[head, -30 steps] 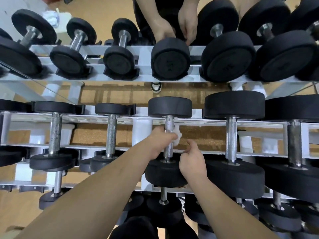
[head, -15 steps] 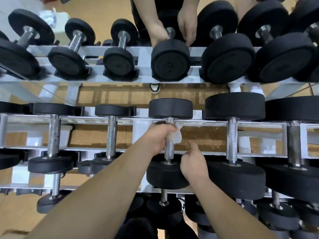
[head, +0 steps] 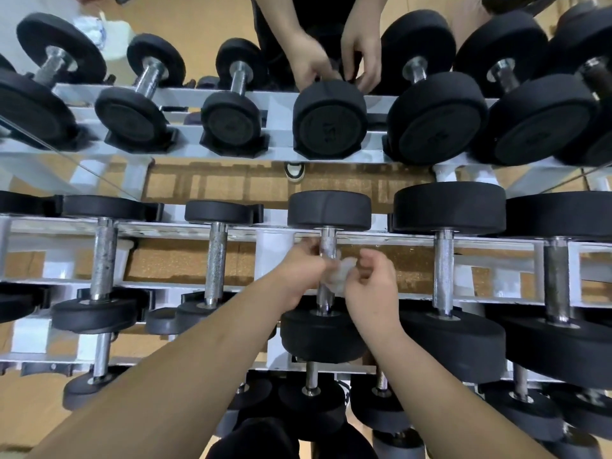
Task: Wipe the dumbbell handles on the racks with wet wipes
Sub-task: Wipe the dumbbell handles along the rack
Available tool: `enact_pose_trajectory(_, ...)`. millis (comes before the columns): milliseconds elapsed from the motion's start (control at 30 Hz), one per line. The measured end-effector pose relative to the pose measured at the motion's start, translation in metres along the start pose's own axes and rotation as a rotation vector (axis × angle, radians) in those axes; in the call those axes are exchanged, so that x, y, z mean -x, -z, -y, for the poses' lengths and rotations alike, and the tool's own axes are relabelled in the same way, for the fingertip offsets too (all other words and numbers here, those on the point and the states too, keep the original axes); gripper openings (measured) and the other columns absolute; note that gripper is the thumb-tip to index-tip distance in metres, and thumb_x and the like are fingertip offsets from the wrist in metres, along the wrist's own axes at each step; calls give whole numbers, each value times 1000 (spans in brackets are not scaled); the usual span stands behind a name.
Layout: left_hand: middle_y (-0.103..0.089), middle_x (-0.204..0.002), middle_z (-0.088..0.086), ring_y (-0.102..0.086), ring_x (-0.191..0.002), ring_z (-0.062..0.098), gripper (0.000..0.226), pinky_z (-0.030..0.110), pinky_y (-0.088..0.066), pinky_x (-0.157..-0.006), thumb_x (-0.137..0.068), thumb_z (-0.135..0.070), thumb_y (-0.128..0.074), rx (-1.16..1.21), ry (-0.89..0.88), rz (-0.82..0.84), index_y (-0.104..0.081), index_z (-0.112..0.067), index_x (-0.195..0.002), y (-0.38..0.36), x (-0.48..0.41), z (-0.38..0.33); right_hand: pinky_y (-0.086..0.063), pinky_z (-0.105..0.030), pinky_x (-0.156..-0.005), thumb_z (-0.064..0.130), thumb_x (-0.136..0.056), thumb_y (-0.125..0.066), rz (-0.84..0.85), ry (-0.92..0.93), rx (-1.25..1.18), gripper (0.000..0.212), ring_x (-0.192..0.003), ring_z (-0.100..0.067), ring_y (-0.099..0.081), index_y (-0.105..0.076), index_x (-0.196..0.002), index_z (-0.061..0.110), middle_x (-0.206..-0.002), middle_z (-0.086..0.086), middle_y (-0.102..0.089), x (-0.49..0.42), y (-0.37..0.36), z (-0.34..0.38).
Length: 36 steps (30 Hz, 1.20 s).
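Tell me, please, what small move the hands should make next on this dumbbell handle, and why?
Probably slide the wet wipe up the handle toward the far head. The left hand holds the wipe at the handle's middle, the right hand seems to pinch its free end, and bare knurled steel shows above the wipe, so that part looks unwiped.

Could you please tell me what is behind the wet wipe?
The handle runs behind the wipe, which the left hand and right hand pinch. The stretch of handle under the wipe is covered.
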<state>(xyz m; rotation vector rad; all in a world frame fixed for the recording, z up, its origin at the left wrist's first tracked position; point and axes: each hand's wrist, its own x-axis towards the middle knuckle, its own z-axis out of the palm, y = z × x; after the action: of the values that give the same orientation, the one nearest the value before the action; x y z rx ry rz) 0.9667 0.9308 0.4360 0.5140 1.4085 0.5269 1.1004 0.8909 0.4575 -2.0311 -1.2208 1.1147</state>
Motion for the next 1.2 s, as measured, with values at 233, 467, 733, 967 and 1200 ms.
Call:
enact_pose_trajectory(233, -64, -92, 10, -61, -88, 28, 45, 40, -52, -90, -60, -20, -61, 22, 153, -55, -67, -13, -105, 13, 16, 15, -45, -24, -60, 17, -99, -55, 309, -304, -146, 17, -73, -15, -59, -63, -114, 15, -90, -5, -67, 9, -20, 28)
enact_pose_trajectory(467, -77, -87, -4, -73, -86, 15, 25, 41, -59, -96, -90, -3, -67, -115, -128, -258, -72, -24, -102, 33, 23, 52, -42, -22, -56, 31, -83, -83, 419, -256, 54, 21, -61, -11, -56, -73, -81, 12, -65, 0, -66, -7, -9, 14)
enact_pose_trajectory(733, -69, -70, -17, -58, -64, 1, 16, 19, -49, -70, -90, -15, -73, -161, -204, -300, -79, -24, -78, 41, 42, 41, -48, -39, -69, 24, -85, -78, 386, -117, -30, 23, -72, -21, -59, -67, -76, 7, -75, -11, -65, -10, 35, 28)
enact_pose_trajectory(967, -63, -72, 4, -56, -54, 14, 16, 26, -56, -56, -98, -19, -68, 187, -109, -319, -66, -12, -113, 30, 46, 15, -63, -49, -85, -8, -93, -64, 306, -467, -604, 23, -82, -35, -76, -56, -111, 2, -89, -24, -74, -18, 33, 26)
enact_pose_trajectory(1200, -64, -113, -10, -65, -80, 5, 23, 22, -52, -72, -98, -24, -61, -331, -205, -353, -52, -42, -109, 9, 51, 55, -43, -29, -93, 26, -98, -66, 195, -276, -9, 53, -102, -17, -61, -48, -147, 15, -116, -1, -63, -22, 14, 5)
